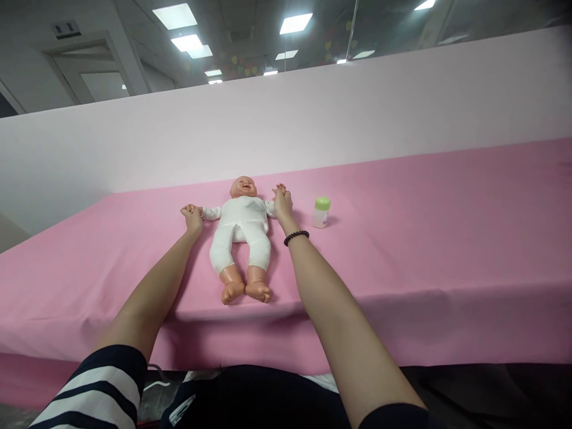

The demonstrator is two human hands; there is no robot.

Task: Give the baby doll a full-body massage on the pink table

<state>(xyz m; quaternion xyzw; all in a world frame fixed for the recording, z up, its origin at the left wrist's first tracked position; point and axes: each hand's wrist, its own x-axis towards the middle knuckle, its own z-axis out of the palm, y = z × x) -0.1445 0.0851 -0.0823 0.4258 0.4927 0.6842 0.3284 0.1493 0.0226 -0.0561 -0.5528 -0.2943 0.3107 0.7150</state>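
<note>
A baby doll [241, 229] in a white suit lies on its back on the pink cloth-covered table [424, 238], head away from me, bare feet toward the near edge. Its arms are spread out to both sides. My left hand [193, 217] is closed around the doll's hand on the left. My right hand [282, 202], with a dark bead bracelet at the wrist, grips the doll's other hand. A small white bottle with a green cap [321, 212] stands upright just right of my right hand, apart from it.
A pale pink backdrop [313, 119] rises behind the table. The table's near edge runs just below the doll's feet, with the cloth hanging over it. My striped sleeve [98, 387] shows at the lower left.
</note>
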